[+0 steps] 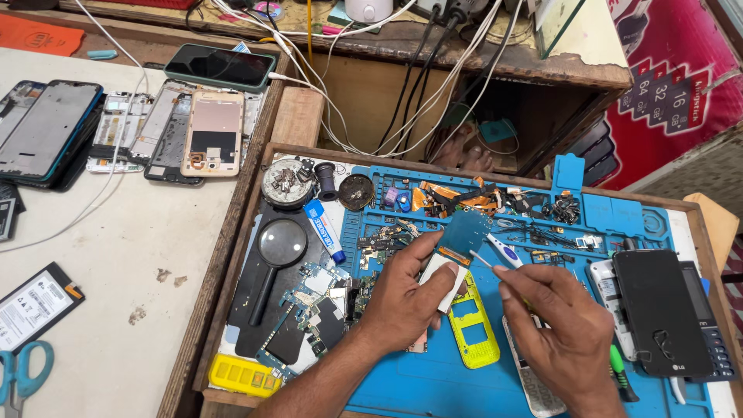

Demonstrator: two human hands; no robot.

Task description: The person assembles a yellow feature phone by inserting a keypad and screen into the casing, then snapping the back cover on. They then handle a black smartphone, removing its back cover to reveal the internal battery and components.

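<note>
Blue repair mat, left hand pinching small circuit board, right hand fingers closed on white swab

To your upper left, a dark phone screen is lying face up on the bench edge. Beside the magnifier, a small white tube with a blue label is resting on the tray. At your far left, a black battery with a white label is lying flat. At upper right, a red and pink poster is hanging.
</note>
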